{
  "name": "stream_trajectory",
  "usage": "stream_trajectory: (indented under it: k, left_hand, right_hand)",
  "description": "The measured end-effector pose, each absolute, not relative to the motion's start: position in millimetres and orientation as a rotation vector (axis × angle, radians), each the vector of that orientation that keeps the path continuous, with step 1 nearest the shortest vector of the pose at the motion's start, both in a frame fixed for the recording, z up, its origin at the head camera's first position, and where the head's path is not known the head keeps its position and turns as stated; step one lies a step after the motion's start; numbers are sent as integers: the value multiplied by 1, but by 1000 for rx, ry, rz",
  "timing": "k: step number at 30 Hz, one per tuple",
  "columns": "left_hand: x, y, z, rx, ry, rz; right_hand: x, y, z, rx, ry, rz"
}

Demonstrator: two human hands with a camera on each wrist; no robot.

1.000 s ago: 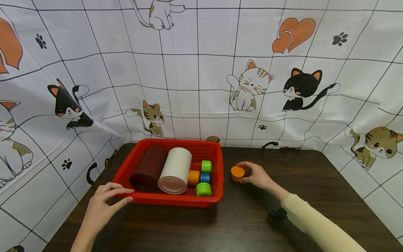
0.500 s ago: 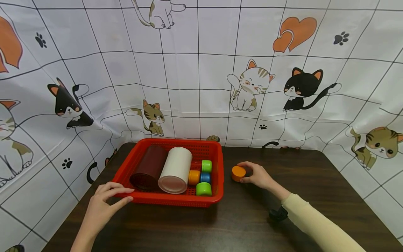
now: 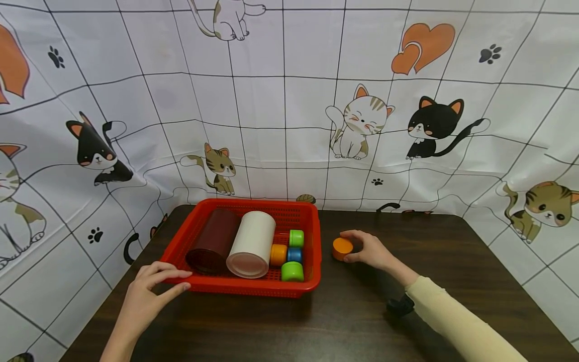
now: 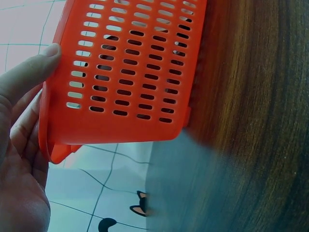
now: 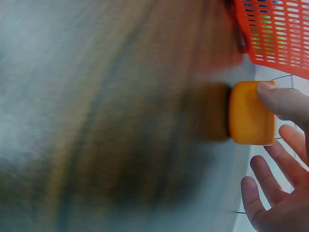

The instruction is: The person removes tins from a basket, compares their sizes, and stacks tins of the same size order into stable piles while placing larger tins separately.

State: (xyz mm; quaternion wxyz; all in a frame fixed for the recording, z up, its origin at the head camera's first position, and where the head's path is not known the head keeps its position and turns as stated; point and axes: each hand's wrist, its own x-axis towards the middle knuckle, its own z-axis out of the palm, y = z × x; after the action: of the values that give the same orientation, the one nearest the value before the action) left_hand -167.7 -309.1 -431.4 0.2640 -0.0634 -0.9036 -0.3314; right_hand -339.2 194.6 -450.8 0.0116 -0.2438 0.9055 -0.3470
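On the right, my right hand [image 3: 371, 250] pinches a small orange round jar [image 3: 342, 249] between thumb and fingers. The right wrist view shows the thumb on the side of the jar [image 5: 252, 113], whose base is on or close to the table; the other fingers are spread. A red plastic basket [image 3: 235, 287] stands left of it. My left hand [image 3: 147, 296] grips its near left corner. In the left wrist view the thumb lies outside the basket rim [image 4: 46, 121], with fingers on the other side, partly hidden.
Inside the basket lie a dark maroon cylinder [image 3: 214, 239], a white cylinder [image 3: 254, 241], another orange jar [image 3: 278, 255], a blue jar [image 3: 294, 254] and two green jars, one far [image 3: 296, 238] and one near [image 3: 292, 272]. A cat-print sheet [image 3: 289, 110] hangs behind the brown table [image 3: 253, 332].
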Motion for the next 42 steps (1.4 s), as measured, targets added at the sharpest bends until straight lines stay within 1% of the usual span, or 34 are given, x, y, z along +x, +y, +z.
stream_trajectory:
  k: [7,17,30,37,42]
  left_hand:
    - [-168,-310,-432,-169,-2438,-888]
    - [-168,-307,-432,-198,-2428,-899]
    - [-168,-308,-433,-192,-2431,-884]
    - [-168,-309,-433,-183,-2430,-886]
    - [-168,-309,-433,-177,-2439,-879]
  right_hand:
    - [-343,194,-428,-789,2852,-1086]
    - [-350,185,-386,-772,2870,-1107]
    - [-369,129,-344,-790,2843,-1112]
    - [-383,99,-331,-879,2805,-959]
    - [-389,84,-328,-867,2770,-965]
